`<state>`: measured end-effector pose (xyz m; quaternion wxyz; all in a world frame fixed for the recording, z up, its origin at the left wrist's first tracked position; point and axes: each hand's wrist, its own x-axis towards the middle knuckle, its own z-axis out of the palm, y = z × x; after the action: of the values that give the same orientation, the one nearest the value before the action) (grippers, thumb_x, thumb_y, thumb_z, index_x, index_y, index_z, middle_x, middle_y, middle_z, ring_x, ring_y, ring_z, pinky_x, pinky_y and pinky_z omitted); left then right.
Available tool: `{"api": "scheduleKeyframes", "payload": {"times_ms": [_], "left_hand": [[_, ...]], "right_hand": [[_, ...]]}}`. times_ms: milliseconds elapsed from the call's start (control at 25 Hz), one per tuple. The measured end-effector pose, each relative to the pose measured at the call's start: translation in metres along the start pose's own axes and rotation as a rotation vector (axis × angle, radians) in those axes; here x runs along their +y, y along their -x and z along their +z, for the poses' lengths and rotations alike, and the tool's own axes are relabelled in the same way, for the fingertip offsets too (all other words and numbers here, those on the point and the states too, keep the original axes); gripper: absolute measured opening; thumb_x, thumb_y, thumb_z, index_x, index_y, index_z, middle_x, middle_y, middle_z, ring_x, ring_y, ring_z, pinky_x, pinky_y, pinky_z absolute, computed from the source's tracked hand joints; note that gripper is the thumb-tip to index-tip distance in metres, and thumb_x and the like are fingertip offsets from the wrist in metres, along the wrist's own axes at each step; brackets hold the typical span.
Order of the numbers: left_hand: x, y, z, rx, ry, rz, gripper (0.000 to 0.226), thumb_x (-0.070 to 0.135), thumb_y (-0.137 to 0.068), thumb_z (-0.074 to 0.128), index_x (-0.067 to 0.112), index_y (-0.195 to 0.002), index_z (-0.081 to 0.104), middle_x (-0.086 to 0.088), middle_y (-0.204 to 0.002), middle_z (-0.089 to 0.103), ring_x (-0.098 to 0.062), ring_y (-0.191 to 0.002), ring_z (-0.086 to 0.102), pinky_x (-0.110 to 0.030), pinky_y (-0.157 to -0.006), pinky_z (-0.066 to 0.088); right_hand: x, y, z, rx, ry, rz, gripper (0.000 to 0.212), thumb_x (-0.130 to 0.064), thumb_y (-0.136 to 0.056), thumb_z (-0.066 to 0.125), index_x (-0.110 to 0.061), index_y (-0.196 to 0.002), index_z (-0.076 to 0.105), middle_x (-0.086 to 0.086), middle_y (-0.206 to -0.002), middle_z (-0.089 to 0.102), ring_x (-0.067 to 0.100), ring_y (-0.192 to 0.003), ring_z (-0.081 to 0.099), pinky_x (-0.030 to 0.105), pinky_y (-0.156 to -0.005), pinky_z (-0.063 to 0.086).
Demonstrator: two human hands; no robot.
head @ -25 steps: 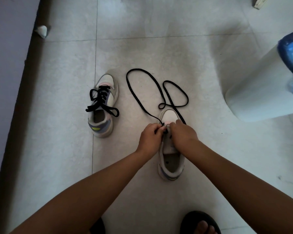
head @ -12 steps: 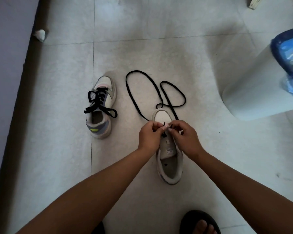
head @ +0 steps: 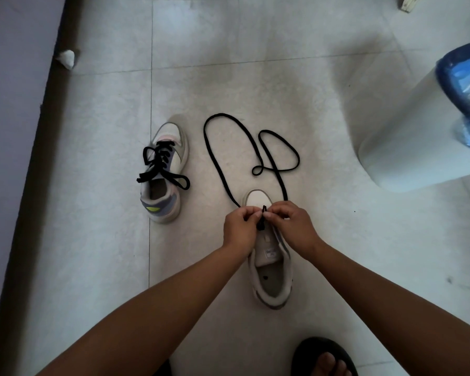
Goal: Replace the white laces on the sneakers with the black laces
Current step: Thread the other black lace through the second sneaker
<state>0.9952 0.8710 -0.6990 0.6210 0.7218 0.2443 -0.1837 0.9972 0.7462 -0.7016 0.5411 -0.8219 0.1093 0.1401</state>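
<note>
A white sneaker (head: pixel 272 278) lies on the tiled floor in front of me, toe pointing away. My left hand (head: pixel 239 229) and my right hand (head: pixel 293 226) meet over its front eyelets, each pinching the black lace (head: pixel 220 161) there. The rest of that lace trails away from the toe in two loose loops on the floor. A second sneaker (head: pixel 164 175), to the left, is laced in black with the ends lying loose across its opening.
A white bin with a blue bag liner (head: pixel 423 131) stands at the right. A dark skirting and wall (head: pixel 25 158) run down the left side, with a small white scrap (head: pixel 65 58) beside them. My sandalled foot (head: pixel 326 359) shows at the bottom edge.
Both hands have lifted slightly off the shoe and spread a little apart, drawing a short piece of black lace up between the fingertips. The loops on the floor have barely shifted.
</note>
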Motion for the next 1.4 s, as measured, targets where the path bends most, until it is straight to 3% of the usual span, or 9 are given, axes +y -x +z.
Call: {"api": "scheduleKeyframes", "payload": {"times_ms": [280, 600, 680, 760, 840, 920, 1040, 1200, 1400], "left_hand": [[0.002, 0.003, 0.002, 0.009, -0.08, 0.051, 0.012, 0.01, -0.093, 0.054, 0.017, -0.091, 0.064, 0.002, -0.092, 0.065, -0.01, -0.086, 0.06, -0.014, -0.074, 0.045], [0.002, 0.02, -0.001, 0.029, -0.346, 0.243, 0.024, 0.009, -0.096, 0.048, 0.009, -0.114, 0.064, -0.008, -0.116, 0.043, -0.02, -0.109, 0.05, -0.025, -0.097, 0.043], [0.003, 0.029, -0.001, 0.009, -0.472, 0.285, 0.035, 0.015, -0.096, 0.048, 0.011, -0.13, 0.053, -0.009, -0.126, 0.038, -0.022, -0.117, 0.044, -0.032, -0.102, 0.04], [-0.006, 0.046, 0.005, 0.044, -0.706, 0.281, 0.063, 0.032, -0.092, 0.049, 0.012, -0.147, 0.024, -0.009, -0.143, 0.025, -0.024, -0.132, 0.029, -0.037, -0.11, 0.03], [-0.014, 0.064, 0.017, 0.007, -0.863, 0.19, 0.092, 0.05, -0.084, 0.052, 0.01, -0.149, 0.001, -0.007, -0.154, 0.007, -0.024, -0.143, 0.009, -0.045, -0.115, 0.015], [-0.02, 0.069, 0.031, -0.021, -0.919, 0.105, 0.101, 0.055, -0.081, 0.053, 0.008, -0.149, -0.005, -0.007, -0.156, -0.002, -0.023, -0.145, -0.003, -0.047, -0.115, 0.01], [-0.018, 0.058, 0.044, 0.077, -0.912, 0.096, 0.075, 0.04, -0.094, 0.043, 0.008, -0.149, 0.003, -0.01, -0.157, 0.006, -0.021, -0.146, 0.004, -0.036, -0.107, 0.03], [-0.025, 0.053, 0.046, 0.113, -0.945, 0.159, 0.054, 0.027, -0.101, 0.034, 0.013, -0.149, 0.014, -0.003, -0.156, 0.016, -0.016, -0.145, 0.014, -0.03, -0.092, 0.038], [-0.023, 0.051, 0.036, 0.132, -0.635, 0.093, 0.07, 0.04, -0.089, 0.055, 0.016, -0.146, 0.022, -0.001, -0.143, 0.042, -0.019, -0.128, 0.045, -0.034, -0.09, 0.042]], "right_hand": [[0.003, 0.005, 0.006, 0.095, -0.179, 0.112, 0.005, -0.006, -0.079, 0.072, -0.006, -0.084, 0.072, 0.006, -0.095, 0.066, 0.004, -0.08, 0.061, 0.003, -0.07, 0.045], [0.006, 0.005, 0.011, 0.078, -0.092, 0.096, 0.003, -0.011, -0.086, 0.066, -0.01, -0.087, 0.068, 0.004, -0.098, 0.062, 0.007, -0.083, 0.058, 0.003, -0.069, 0.043], [0.007, 0.005, 0.012, 0.064, -0.014, 0.071, 0.005, -0.016, -0.089, 0.062, -0.012, -0.089, 0.066, 0.002, -0.094, 0.063, 0.009, -0.083, 0.058, 0.009, -0.071, 0.043], [0.006, 0.002, 0.012, 0.08, 0.012, 0.079, 0.008, -0.018, -0.089, 0.061, -0.012, -0.09, 0.066, 0.001, -0.091, 0.064, 0.012, -0.084, 0.059, 0.017, -0.074, 0.044], [0.003, 0.002, 0.011, 0.079, 0.029, 0.05, 0.006, -0.015, -0.088, 0.061, -0.012, -0.087, 0.065, -0.001, -0.088, 0.063, 0.01, -0.082, 0.057, 0.016, -0.074, 0.043], [0.001, 0.005, 0.01, 0.05, 0.142, -0.086, 0.005, -0.01, -0.088, 0.061, -0.01, -0.084, 0.065, -0.002, -0.087, 0.063, 0.008, -0.081, 0.056, 0.013, -0.072, 0.04], [0.002, 0.017, 0.005, 0.024, 0.205, -0.193, 0.01, -0.01, -0.091, 0.058, -0.01, -0.097, 0.065, -0.004, -0.095, 0.065, 0.006, -0.089, 0.057, 0.007, -0.077, 0.038], [-0.003, 0.032, 0.0, -0.005, 0.164, -0.22, 0.015, -0.009, -0.092, 0.055, -0.014, -0.102, 0.065, -0.008, -0.099, 0.067, 0.004, -0.093, 0.061, 0.009, -0.081, 0.043], [-0.006, 0.054, -0.002, 0.115, -0.117, -0.116, 0.026, -0.007, -0.093, 0.053, -0.031, -0.092, 0.062, -0.022, -0.089, 0.067, -0.006, -0.09, 0.061, 0.005, -0.074, 0.044]]}}
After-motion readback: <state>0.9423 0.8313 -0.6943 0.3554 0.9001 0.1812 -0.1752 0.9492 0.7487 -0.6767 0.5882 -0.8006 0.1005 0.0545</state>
